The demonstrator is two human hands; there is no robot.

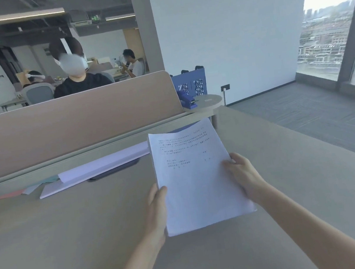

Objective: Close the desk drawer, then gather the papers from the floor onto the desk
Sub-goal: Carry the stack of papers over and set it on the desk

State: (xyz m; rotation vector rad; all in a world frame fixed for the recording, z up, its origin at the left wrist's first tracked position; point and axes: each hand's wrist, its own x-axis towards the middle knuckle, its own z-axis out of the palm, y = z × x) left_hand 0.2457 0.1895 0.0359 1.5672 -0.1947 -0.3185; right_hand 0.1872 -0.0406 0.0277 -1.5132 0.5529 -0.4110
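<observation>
A stack of white printed papers (pixel 197 177) is held above the grey desk top (pixel 72 240), tilted with its top edge away from me. My left hand (pixel 157 210) grips the stack's left edge, thumb on top. My right hand (pixel 244 175) grips its right edge. The desk drawer and the floor under the desk are out of view.
A beige divider panel (pixel 68 124) runs along the desk's far edge, with white sheets (pixel 99 166), coloured paper and a dark flat object at its foot. A blue stapler (pixel 186 100) sits on a small round shelf. A person sits behind the divider. Carpeted floor (pixel 317 114) lies to the right.
</observation>
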